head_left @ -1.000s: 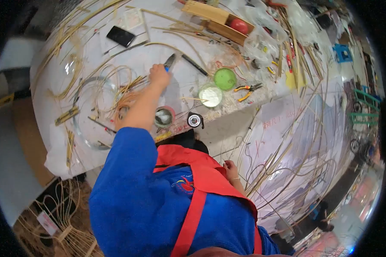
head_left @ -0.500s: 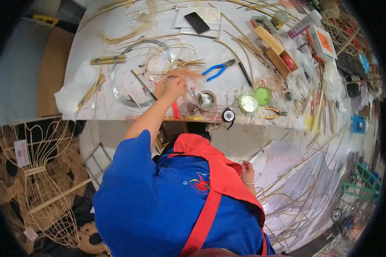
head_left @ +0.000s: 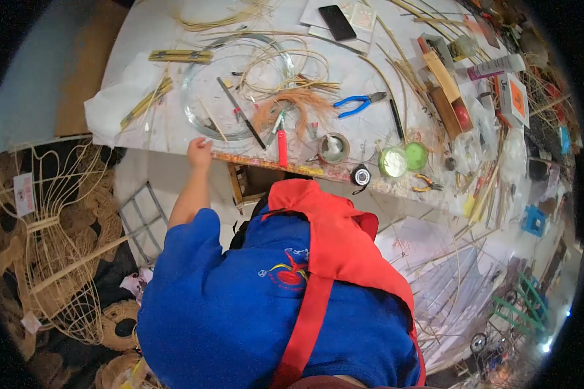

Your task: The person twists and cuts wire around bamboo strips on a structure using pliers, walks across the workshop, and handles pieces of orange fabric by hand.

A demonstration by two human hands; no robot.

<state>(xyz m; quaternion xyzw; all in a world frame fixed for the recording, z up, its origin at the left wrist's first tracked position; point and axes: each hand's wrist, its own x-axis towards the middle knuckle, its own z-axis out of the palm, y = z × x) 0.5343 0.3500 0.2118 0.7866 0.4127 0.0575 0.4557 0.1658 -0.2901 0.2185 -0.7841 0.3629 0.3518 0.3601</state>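
Observation:
My left hand (head_left: 200, 153) is at the front edge of the white table (head_left: 136, 144), left of the tools. Its fingers are slightly bent and apart, and nothing shows in them. To its right lie a dark rod (head_left: 241, 113), a red-handled tool (head_left: 282, 148) and a bundle of orange fibres (head_left: 298, 102). Behind it rests a coil of clear wire or tubing (head_left: 189, 102). Blue-handled pliers (head_left: 359, 104) lie farther right, beyond a roll of tape (head_left: 334, 148) and a round tape measure (head_left: 361, 175). My right hand is out of sight.
Green-rimmed tubs (head_left: 393, 162) and orange-handled pliers (head_left: 427, 184) are on the right. A wooden box (head_left: 444, 97) and a phone (head_left: 337, 23) lie farther back. Woven frames (head_left: 45, 223) stand at lower left, a wire rack (head_left: 143, 217) beside them.
My left hand went from the blue-handled pliers to the orange fibres, then left to the table edge. The pliers lie released. My right hand has left the view, which has turned leftward.

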